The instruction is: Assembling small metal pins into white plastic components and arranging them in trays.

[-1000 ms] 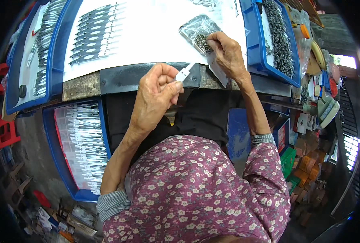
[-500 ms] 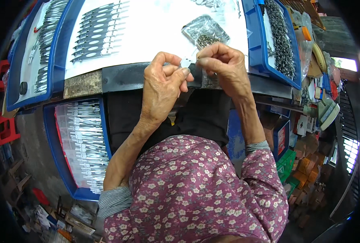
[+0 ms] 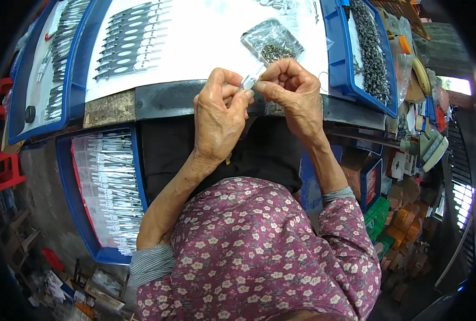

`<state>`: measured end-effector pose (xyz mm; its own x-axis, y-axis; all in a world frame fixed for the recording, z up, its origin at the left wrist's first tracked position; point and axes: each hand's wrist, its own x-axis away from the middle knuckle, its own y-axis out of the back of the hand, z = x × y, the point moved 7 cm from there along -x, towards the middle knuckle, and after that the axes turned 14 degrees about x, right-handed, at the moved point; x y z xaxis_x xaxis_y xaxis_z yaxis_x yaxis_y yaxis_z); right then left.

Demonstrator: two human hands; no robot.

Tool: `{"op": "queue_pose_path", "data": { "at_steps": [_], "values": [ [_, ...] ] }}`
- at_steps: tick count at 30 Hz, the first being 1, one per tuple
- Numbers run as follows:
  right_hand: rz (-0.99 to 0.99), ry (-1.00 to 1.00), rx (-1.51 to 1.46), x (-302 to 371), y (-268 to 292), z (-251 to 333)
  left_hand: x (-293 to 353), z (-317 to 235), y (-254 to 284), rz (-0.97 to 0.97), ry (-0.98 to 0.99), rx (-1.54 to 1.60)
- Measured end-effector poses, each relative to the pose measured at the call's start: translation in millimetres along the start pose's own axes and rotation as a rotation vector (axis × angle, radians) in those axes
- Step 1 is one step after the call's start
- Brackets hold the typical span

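Above the table's front edge, my left hand (image 3: 216, 117) pinches a small light-coloured metal plate (image 3: 247, 83) between thumb and fingers. My right hand (image 3: 298, 96) meets it from the right, thumb and forefinger pressed together at the plate's edge. Whatever tiny piece those right fingertips hold is too small to name. Just beyond the hands lies a clear plastic bag (image 3: 270, 35), with a pile of small brass-coloured parts (image 3: 276, 53) at its near end. Further left, dark flat parts with oval holes (image 3: 125, 47) lie in rows on the white table surface (image 3: 200, 32).
A blue tray (image 3: 340, 69) of small dark parts stands at the right, another blue tray (image 3: 76, 88) of long metal parts at the left. Below the table's dark edge (image 3: 166, 101), a blue bin (image 3: 96, 243) holds many slim metal pieces. A red stool (image 3: 7, 170) stands far left.
My right hand has come slightly lower and closer to my left, its fingertips now at the plate. The plate has tilted between my fingers.
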<state>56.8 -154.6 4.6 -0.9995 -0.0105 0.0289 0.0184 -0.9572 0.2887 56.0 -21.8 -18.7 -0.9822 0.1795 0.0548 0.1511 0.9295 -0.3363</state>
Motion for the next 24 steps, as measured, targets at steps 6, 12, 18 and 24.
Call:
{"op": "queue_pose_path", "data": {
  "at_steps": [6,12,18,24],
  "values": [
    [-0.085,-0.002,0.047,9,2,-4,4,-6,-5,0.017,-0.144,-0.184],
    [-0.025,-0.034,-0.102,16,1,-11,6,5,-8,0.083,-0.003,-0.059],
    [-0.026,-0.023,-0.120,26,2,-11,14,14,-14,0.155,0.181,0.086],
    [-0.032,-0.010,-0.062,30,1,-11,15,16,-13,0.185,0.234,0.131]
  ]
}}
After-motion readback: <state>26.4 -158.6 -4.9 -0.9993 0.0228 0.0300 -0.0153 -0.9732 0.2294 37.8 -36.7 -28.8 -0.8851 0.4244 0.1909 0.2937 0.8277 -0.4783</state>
